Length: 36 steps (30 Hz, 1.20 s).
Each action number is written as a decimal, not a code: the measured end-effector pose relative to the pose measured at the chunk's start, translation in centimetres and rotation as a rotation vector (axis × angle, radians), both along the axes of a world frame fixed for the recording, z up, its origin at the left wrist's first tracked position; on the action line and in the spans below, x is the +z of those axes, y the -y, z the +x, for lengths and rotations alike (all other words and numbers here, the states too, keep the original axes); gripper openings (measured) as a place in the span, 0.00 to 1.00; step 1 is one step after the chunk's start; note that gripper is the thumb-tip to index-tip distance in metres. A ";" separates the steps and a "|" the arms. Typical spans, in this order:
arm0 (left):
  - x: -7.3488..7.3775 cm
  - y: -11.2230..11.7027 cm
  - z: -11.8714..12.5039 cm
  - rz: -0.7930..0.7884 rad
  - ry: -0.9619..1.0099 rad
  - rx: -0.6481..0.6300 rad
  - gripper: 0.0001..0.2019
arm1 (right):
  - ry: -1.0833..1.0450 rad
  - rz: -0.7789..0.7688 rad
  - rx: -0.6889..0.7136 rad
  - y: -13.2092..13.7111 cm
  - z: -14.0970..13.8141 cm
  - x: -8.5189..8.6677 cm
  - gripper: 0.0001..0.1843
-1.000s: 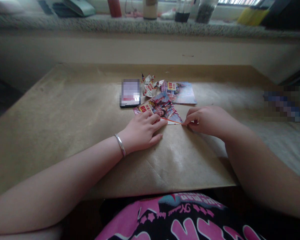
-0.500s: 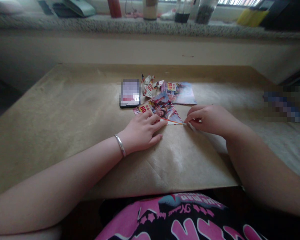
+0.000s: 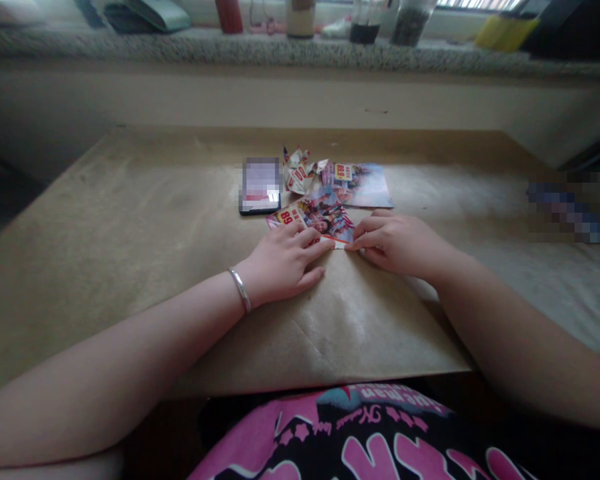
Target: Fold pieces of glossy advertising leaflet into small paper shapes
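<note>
A printed, colourful sheet of paper [image 3: 325, 217] lies on the table, with a white strip along its near edge. My left hand [image 3: 293, 260], a silver bangle at its wrist, rests flat on the sheet's left part with its fingers spread. At the sheet's right corner, the fingertips of my right hand [image 3: 393, 240] press together on the paper and hide that corner. Just behind the sheet sit a folded paper piece [image 3: 297, 177] with points sticking up and another printed sheet [image 3: 370, 185] lying flat.
A phone [image 3: 261, 187] with a blurred screen lies left of the folded paper. At the right side of the table [image 3: 130, 267] is a blurred bluish item [image 3: 575, 210]. Jars and other objects stand on the stone windowsill [image 3: 260, 57] behind.
My right hand has moved left along the near edge, from the sheet's right tip, and now covers that corner. My left hand has stayed in place.
</note>
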<state>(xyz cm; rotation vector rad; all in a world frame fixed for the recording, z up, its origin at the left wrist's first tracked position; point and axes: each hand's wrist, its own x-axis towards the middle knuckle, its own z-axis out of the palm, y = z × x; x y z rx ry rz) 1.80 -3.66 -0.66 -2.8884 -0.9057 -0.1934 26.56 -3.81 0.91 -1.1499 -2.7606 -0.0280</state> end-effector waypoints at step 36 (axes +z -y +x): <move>0.0 -0.2 -0.1 0.014 -0.009 -0.015 0.25 | -0.091 -0.012 -0.006 0.2 -1.1 -0.4 0.19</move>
